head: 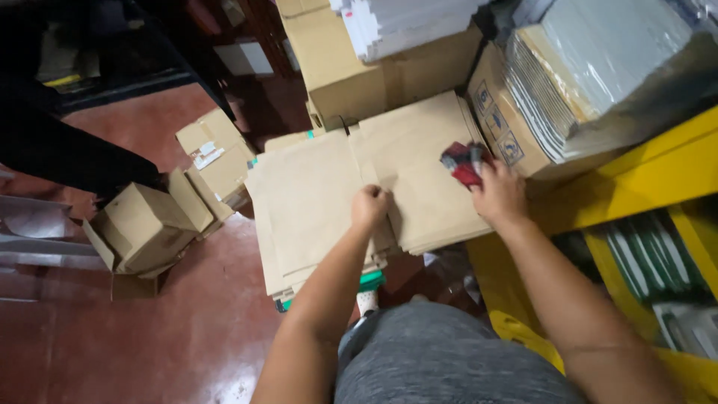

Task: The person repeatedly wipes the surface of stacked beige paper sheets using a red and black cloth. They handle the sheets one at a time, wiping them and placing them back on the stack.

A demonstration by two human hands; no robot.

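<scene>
Two stacks of flat brown cardboard sheets lie side by side in front of me, a left stack point(303, 202) and a right stack point(419, 161). My left hand point(370, 206) is closed in a fist and presses down where the two stacks meet. My right hand point(497, 193) rests at the right edge of the right stack and grips a small red and dark object point(464, 163); what kind of object it is cannot be made out.
Brown cartons point(351, 75) and a bundle of grey sheets point(606, 67) stand behind the stacks. A yellow metal frame point(636, 179) runs along the right. Small open boxes point(146, 224) lie on the red floor at left, beside a person in dark clothes point(52, 142).
</scene>
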